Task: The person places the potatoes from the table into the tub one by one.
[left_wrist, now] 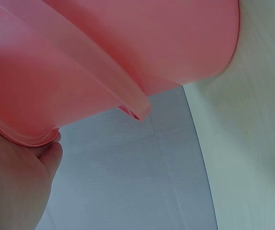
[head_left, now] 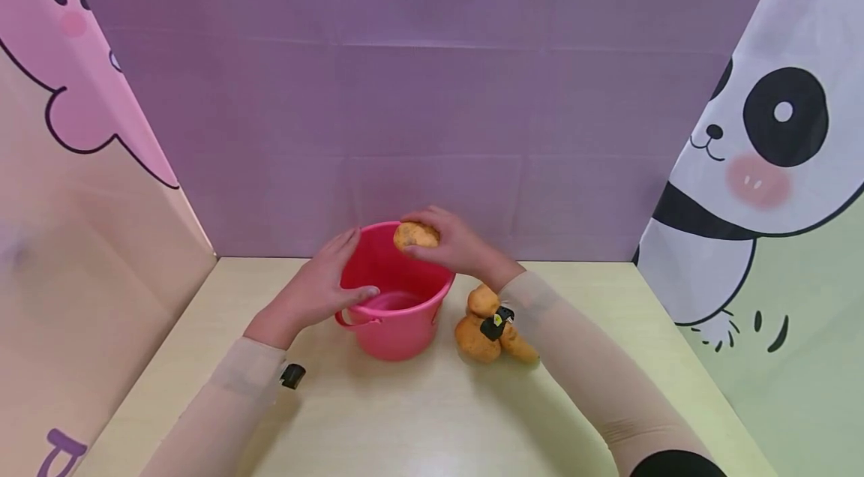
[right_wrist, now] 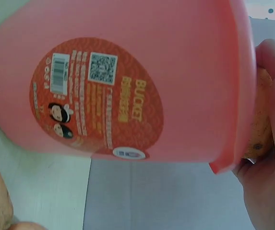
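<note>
Potatoes (head_left: 476, 342) are clustering on the pale table (head_left: 405, 432) to the right of the pink bucket (head_left: 398, 334), and a small black device (head_left: 496, 322) on the right wrist is partly hiding them. Purple sheeting (head_left: 439, 102) is hanging behind. The right hand (head_left: 455, 243) is curling its fingers and thumb around the held potato (head_left: 415, 235) at the bucket's mouth, beside the right rear rim. The left hand (head_left: 320, 282) is resting against the opposite side of the rim, fingers fairly straight and thumb spread wide. The bucket is tapering toward its base, its smooth wall bearing an oval red label (right_wrist: 99, 96); its handle (left_wrist: 94, 62) is hanging down. Dark blemishes are marking the held potato's rounded tan skin.
</note>
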The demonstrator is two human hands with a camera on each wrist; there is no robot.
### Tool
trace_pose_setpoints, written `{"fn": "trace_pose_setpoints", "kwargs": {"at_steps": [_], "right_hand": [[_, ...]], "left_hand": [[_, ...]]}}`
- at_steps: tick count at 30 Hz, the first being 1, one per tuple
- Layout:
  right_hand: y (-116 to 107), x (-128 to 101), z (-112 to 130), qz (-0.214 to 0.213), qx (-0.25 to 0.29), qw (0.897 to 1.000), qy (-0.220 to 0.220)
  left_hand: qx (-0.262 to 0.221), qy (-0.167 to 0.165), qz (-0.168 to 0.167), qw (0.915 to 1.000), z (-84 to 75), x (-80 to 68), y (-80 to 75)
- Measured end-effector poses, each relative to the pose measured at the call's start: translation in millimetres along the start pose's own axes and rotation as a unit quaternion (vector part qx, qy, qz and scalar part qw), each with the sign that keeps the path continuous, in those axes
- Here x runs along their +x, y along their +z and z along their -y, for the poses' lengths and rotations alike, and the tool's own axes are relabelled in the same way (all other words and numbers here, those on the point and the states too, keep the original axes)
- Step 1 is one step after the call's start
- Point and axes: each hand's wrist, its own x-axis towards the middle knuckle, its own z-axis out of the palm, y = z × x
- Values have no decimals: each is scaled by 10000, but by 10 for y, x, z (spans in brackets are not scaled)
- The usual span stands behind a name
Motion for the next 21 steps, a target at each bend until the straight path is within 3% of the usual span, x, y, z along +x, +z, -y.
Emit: {"fn": "trace_pose_setpoints", "kwargs": {"at_steps": [10,21], "right_hand": [[148,81,78,285,162,9994,99],[188,173,128,361,-304,9989,34]], "left_hand": [[-52,64,-43,10000,-2,-43,-2],[-5,49,-2,10000,-12,-26,-1]]}}
